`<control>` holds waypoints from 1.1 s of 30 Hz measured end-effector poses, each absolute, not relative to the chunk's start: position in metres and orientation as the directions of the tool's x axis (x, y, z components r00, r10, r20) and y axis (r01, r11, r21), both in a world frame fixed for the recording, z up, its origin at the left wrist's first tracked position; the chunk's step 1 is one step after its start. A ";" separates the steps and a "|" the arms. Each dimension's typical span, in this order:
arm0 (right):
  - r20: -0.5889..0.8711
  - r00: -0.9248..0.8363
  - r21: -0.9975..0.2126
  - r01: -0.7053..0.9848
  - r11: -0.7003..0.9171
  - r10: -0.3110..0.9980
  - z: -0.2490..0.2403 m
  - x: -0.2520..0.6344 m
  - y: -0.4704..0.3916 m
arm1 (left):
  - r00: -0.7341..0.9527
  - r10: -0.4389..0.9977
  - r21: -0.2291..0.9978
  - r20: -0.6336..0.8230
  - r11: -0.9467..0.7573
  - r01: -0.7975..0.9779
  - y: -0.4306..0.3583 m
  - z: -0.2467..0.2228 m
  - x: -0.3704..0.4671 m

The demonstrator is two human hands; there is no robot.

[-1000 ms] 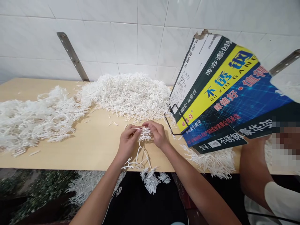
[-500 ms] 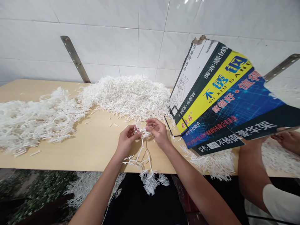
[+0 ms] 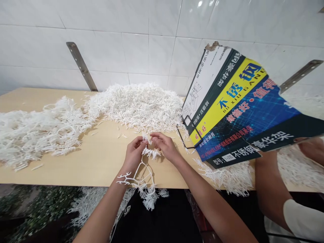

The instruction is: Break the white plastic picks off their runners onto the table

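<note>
A white branched plastic piece [image 3: 141, 163] with tufts of thin prongs hangs from my fingers over the table's near edge. My left hand [image 3: 134, 151] is closed, pinching the piece's upper part between thumb and fingers. Close on its right, my right hand [image 3: 164, 145] has its fingers bent together at the upper tuft [image 3: 146, 137]. Its fingertips partly hide what they grip, and they seem to hold the same tuft. The lower tufts [image 3: 150, 199] dangle in front of my dark clothing.
A heap of short white bits [image 3: 144, 104] lies behind my hands. Tangled white pieces [image 3: 32, 131] cover the table's left. A printed cardboard panel [image 3: 233, 104] leans on a black wire stand [image 3: 186, 143] at right. Past it show another person's arm [image 3: 269, 182] and more white pieces [image 3: 227, 175].
Both hands have shifted slightly left. The dangling part of the branched piece has swung left, and a tuft now shows below the fingers.
</note>
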State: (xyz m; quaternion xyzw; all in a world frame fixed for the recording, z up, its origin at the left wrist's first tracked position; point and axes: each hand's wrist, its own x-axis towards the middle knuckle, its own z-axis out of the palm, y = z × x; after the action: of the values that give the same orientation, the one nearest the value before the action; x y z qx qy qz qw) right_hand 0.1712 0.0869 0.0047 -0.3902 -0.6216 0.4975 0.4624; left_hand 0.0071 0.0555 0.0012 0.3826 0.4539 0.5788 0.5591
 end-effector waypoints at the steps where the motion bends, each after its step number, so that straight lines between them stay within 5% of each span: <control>1: 0.173 -0.292 -0.982 0.020 0.187 0.940 0.003 0.170 0.088 | -0.076 0.996 0.959 -0.053 0.030 -0.283 0.055 0.002 0.008; 8: 0.126 -0.099 -0.991 0.028 0.129 0.987 -0.015 0.171 0.098 | 0.038 0.998 0.999 0.046 -0.046 -0.014 0.054 0.001 0.013; 13: 0.130 0.255 -0.985 -0.076 0.154 0.958 -0.017 0.185 0.106 | -0.010 0.999 0.995 0.033 -0.034 -0.095 0.054 0.000 0.007; 19: 0.395 -0.081 -0.861 0.315 0.400 0.915 0.001 0.178 0.094 | -0.106 0.994 0.999 0.005 -0.010 -0.054 0.055 0.002 0.009; 24: 0.307 -0.278 -0.869 0.308 0.387 0.910 0.006 0.172 0.087 | -0.042 0.998 0.998 0.047 -0.045 0.043 0.055 0.002 0.011; 30: 0.292 -0.062 -0.906 0.303 0.297 0.954 -0.004 0.179 0.091 | 0.005 0.999 0.991 0.032 -0.033 0.131 0.054 0.001 0.017; 33: 0.299 0.202 -0.935 0.256 0.244 0.933 -0.008 0.185 0.097 | -0.034 0.999 0.994 -0.001 0.004 0.106 0.051 0.002 0.016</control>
State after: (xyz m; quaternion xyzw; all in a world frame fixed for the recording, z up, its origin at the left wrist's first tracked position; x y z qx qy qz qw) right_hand 0.1853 0.0968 -0.0082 -0.5356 -0.5550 0.3015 0.5606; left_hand 0.0162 0.0514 0.0022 0.5168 0.5350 0.4804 0.4647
